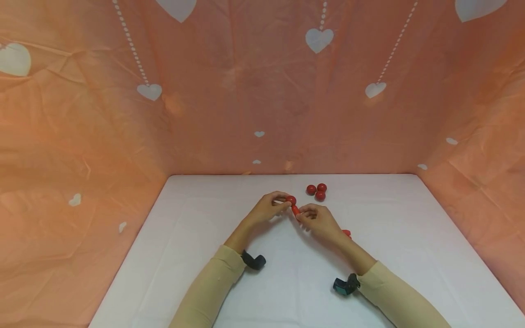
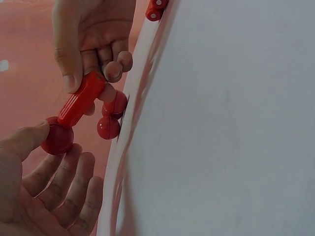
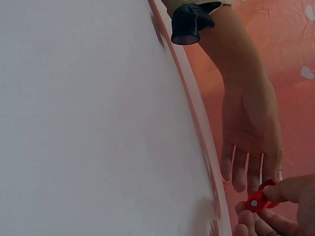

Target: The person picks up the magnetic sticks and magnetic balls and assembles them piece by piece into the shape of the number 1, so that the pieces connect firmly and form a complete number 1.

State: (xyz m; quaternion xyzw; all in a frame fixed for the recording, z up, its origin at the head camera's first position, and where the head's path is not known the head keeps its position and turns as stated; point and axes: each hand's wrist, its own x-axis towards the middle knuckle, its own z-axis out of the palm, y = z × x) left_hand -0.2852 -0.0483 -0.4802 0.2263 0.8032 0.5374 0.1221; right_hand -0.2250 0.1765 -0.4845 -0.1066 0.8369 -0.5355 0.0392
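While the left hand (image 1: 268,207) pinches a glossy red ball (image 1: 291,200) between thumb and fingers, the right hand (image 1: 321,222) grips a short red ridged rod (image 1: 295,210), its fingers drawn in narrow around the far-off end. Ball and rod are held above the far half of the white table (image 1: 197,273), about midway between left and right, and the rod's free end touches the ball. So one pairing appears to be under way; whether the two are fastened or merely in contact, I cannot tell.

Much looks left to use. Three loose red balls (image 1: 320,196) sit in a close cluster farther off, slightly right of the held pair, none with a rod on it. More red rods (image 2: 153,14) lie to the right, partly hidden by the right forearm in the head view; the left wrist view shows two pale-centred ends, but their full number is unclear.
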